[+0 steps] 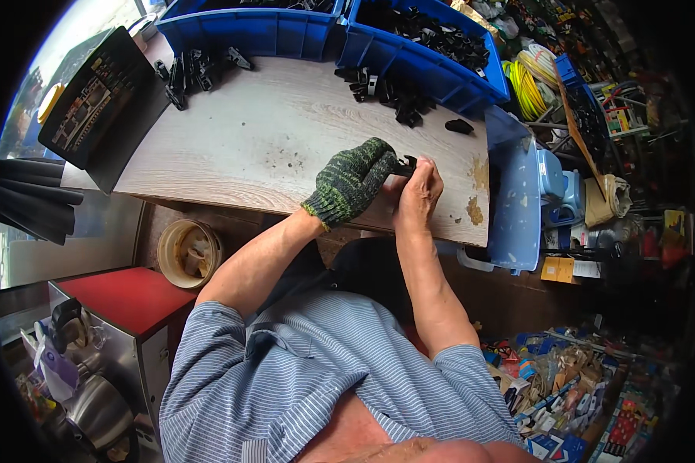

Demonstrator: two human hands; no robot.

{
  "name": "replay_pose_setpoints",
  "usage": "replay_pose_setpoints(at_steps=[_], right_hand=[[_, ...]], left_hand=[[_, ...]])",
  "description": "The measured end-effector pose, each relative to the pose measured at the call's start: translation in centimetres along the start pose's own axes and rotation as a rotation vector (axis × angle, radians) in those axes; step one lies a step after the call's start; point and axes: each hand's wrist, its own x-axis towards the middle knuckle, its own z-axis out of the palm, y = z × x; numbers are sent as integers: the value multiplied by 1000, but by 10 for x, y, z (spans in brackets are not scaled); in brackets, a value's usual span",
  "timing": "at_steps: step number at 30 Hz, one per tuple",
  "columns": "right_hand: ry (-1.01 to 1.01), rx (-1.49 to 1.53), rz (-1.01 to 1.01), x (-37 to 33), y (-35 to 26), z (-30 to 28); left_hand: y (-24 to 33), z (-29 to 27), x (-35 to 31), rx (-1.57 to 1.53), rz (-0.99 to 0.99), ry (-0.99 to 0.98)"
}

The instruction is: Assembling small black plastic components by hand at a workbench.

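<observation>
Together, curled left hand and right hand grip a black part.

I can steer a hand leftward from the gloved left hand across a wide stretch of tabletop, up to the dark upright panel on that side. Going forward, I meet the wall of the left blue bin, with a black cluster crowding its near left corner. Ahead of the right hand, scattered black parts fringe the right blue bin, and a lone black part sits near the table's right edge. Beyond that edge, a pale blue tub blocks me.
</observation>
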Motion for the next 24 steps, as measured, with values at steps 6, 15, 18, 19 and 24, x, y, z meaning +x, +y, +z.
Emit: replay_pose_setpoints(at_steps=[6, 15, 18, 19, 24], right_hand=[[3, -70, -50, -7, -9, 4], [-125, -380, -469, 1, -7, -15], [-134, -149, -250, -3, -13, -9], [-140, -61, -141, -6, -16, -9], [-144, 51, -38, -12, -28, -6]], left_hand=[[12, 19, -2, -92, -96, 98], [29, 42, -2, -37, -86, 133], [24, 36, -4, -25, -63, 93], [26, 36, -5, -62, -103, 79], [20, 38, -7, -271, -105, 171]])
